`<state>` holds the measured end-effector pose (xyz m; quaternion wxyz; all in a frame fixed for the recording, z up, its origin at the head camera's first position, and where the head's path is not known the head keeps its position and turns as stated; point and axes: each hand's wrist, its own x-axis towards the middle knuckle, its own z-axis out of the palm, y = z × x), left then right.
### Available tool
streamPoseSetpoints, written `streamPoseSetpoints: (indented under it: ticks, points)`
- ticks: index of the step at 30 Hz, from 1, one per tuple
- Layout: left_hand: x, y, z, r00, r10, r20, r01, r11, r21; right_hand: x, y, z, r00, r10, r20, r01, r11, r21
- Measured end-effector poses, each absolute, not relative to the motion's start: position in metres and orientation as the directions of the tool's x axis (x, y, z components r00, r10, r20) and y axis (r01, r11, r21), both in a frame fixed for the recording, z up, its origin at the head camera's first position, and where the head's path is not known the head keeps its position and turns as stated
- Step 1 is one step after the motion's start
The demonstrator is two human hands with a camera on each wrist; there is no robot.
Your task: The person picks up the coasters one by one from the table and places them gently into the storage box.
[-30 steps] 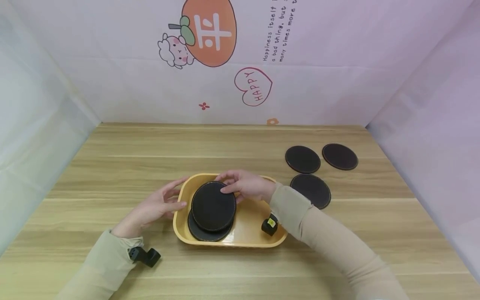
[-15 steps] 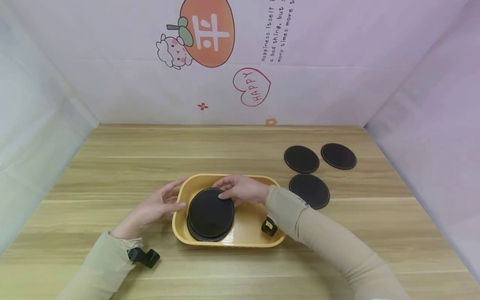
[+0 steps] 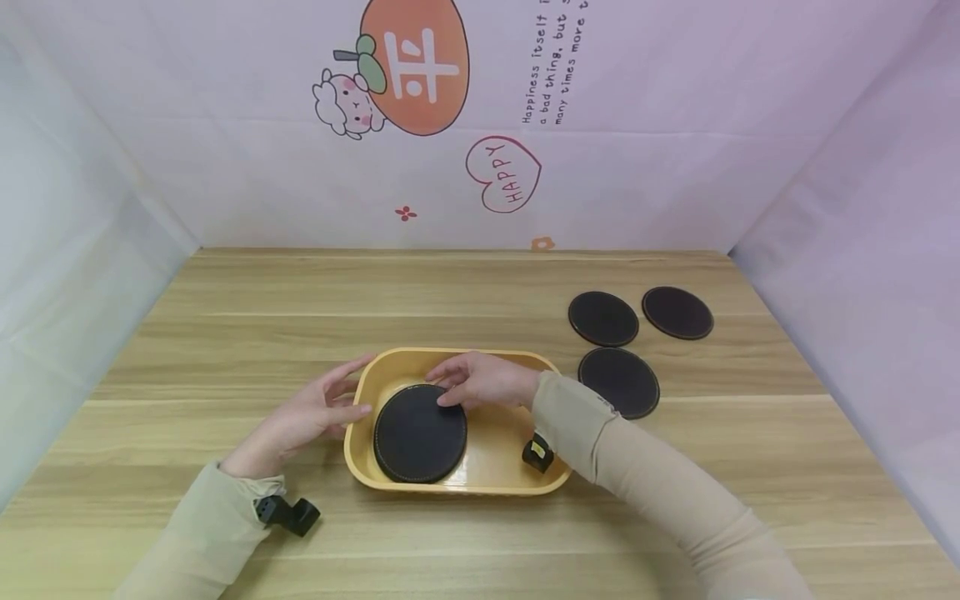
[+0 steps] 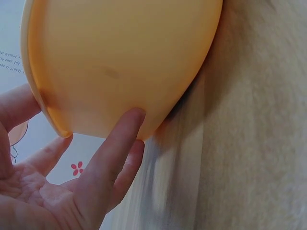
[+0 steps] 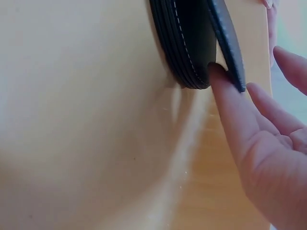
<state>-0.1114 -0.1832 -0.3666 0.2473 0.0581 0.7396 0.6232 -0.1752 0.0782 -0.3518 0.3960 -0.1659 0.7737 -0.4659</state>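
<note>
A pale-orange plastic bin [image 3: 510, 479] stands on the table with a stack of round black stitched coasters [image 3: 420, 442] at its left end. My right hand [image 3: 483, 379] pinches the edge of the top coaster [image 5: 228, 45]. In the right wrist view that coaster leans away from the stacked coasters [image 5: 184, 57], with a fingertip in the gap. My left hand [image 3: 311, 412] holds the bin's left end, thumb over the rim and fingers along the outer wall. Three more coasters [image 3: 618, 382] lie on the table right of the bin.
The wooden tabletop [image 3: 337, 292] meets a printed white cloth [image 3: 637, 183] at the back, with cloth walls on both sides. A black wrist camera [image 3: 288, 515] sits by the left cuff; another camera [image 3: 538, 452] overlaps the bin's right end.
My right hand has lowered the top coaster toward me, and it now covers the stack below almost fully. The left hand stays on the bin.
</note>
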Motion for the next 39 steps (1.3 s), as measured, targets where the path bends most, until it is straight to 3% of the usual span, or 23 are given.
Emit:
streamPoseSetpoints:
  ticks: [7,19,39]
  points:
    - [-0.111,-0.183,-0.366,-0.872,0.391,-0.293,-0.225,0.211,0.951,-0.177,0.081,-0.353,-0.638,-0.664,-0.389,0.02,0.491,-0.871]
    - [-0.11,-0.183,-0.368,-0.873,0.387,-0.298,-0.234,0.206,0.95,-0.178,0.088,-0.344,-0.625,-0.705,-0.336,0.06,0.387,-0.92]
    - [-0.11,-0.182,-0.365,-0.877,0.375,-0.3,-0.234,0.212,0.949,-0.177,0.119,-0.302,-0.686,-0.674,-0.275,0.041,0.342,-0.939]
